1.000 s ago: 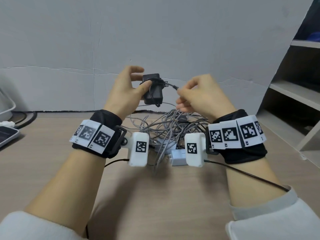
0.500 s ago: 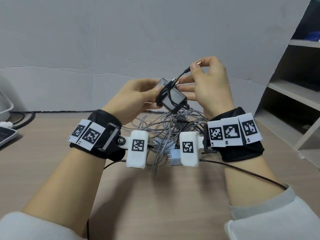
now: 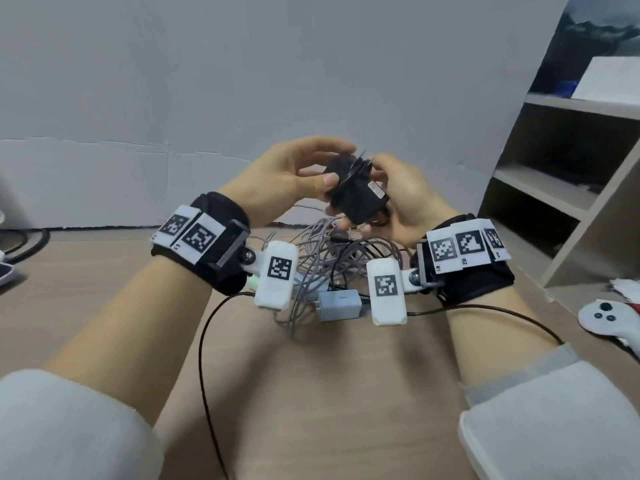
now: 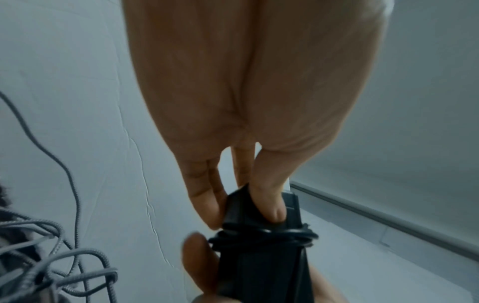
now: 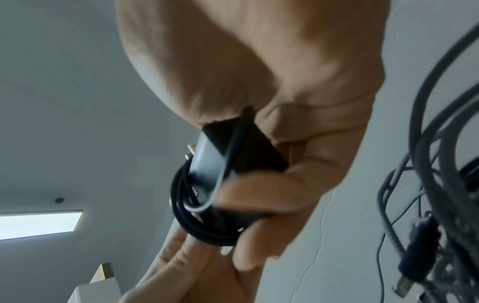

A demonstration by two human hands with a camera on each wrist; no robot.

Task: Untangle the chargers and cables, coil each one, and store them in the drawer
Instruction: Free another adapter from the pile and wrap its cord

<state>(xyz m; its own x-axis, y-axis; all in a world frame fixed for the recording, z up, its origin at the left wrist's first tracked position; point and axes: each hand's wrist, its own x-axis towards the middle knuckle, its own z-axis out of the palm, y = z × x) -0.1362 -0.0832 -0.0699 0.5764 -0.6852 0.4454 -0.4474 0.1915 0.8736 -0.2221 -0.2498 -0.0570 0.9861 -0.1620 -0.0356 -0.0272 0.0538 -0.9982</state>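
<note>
A black charger (image 3: pixel 356 195) with its thin black cable wound round its body is held up above the table between both hands. My left hand (image 3: pixel 304 178) pinches its upper end with thumb and fingers (image 4: pixel 269 207). My right hand (image 3: pixel 394 199) cups and grips the lower body (image 5: pixel 233 155), and the coiled black cable (image 5: pixel 197 221) shows at its end. Below on the table lies a tangle of grey braided cables (image 3: pixel 332 251) with a light blue charger (image 3: pixel 337 304) in it.
A wooden table (image 3: pixel 311 393) runs to a grey wall. Shelving (image 3: pixel 568 188) stands at the right, with a white game controller (image 3: pixel 609 317) in front of it. Thin black wrist-camera cords (image 3: pixel 204 341) trail over the table toward me.
The cable's free end, held up by my right hand, is now wound in. My right hand dropped to cup the charger, and my left thumb shifted onto its top.
</note>
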